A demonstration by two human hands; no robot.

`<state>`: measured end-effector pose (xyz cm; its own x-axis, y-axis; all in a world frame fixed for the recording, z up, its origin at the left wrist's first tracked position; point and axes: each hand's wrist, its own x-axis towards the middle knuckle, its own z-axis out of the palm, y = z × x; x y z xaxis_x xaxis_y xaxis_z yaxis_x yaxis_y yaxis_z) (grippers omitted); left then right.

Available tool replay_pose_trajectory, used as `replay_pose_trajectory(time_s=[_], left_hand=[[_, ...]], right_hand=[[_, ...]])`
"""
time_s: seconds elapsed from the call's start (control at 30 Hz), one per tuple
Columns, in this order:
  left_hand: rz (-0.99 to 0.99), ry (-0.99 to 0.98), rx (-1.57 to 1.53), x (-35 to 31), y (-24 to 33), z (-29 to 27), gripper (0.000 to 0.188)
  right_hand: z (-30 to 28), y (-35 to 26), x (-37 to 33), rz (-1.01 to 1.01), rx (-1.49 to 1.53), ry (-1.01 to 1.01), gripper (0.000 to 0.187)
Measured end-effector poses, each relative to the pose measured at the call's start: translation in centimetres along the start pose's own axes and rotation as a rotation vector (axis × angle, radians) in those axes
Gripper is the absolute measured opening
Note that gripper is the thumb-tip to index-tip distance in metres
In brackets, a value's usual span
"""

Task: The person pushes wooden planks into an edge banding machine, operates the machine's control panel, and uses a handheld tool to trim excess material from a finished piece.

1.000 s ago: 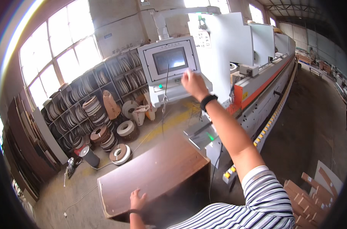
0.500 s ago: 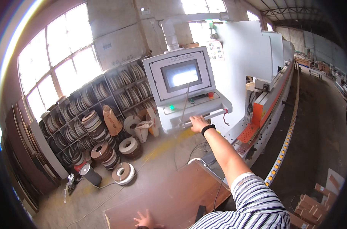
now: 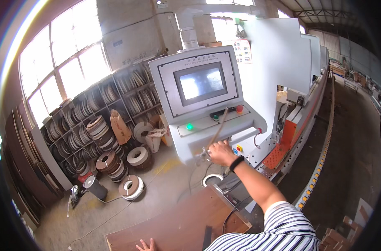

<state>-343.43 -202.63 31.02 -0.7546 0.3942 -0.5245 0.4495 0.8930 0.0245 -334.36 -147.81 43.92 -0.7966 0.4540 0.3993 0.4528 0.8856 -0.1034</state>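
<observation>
My right hand, with a black band on the wrist, is closed around a small metal tool just under the front edge of a grey control console. A thin rod slants up from the hand across the console's button shelf. Above it sits the console's screen. At the bottom edge my left hand lies flat with fingers spread on a brown wooden board. Only its fingers show.
A long white and orange machine runs away to the right. Shelves of rolled edge tape line the left wall under large windows, with loose rolls on the concrete floor. Dark panels lean at far left. A cable trails across the floor.
My right hand has come down from the screen to the console's lower edge and closed on the tool. The view has moved nearer the console. The left hand stays on the board.
</observation>
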Motion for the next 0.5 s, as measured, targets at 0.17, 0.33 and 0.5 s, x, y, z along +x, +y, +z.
replay_pose_trajectory(time_s=[0.17, 0.33, 0.5], left_hand=[[-0.055, -0.075, 0.022, 0.0, 0.8, -0.4, 0.149], [-0.045, -0.124, 0.034, 0.7, 0.0, 0.3, 0.149], [-0.035, -0.106, 0.024, -0.1, 0.3, -0.2, 0.145]], right_hand=[[-4.1, 5.4, 2.9, -0.158, 0.621, 0.175, 0.024], [-7.5, 5.8, 13.4, 0.256, 0.973, 0.522, 0.027], [-5.8, 7.2, 19.2, 0.181, 0.672, 0.549, 0.053]])
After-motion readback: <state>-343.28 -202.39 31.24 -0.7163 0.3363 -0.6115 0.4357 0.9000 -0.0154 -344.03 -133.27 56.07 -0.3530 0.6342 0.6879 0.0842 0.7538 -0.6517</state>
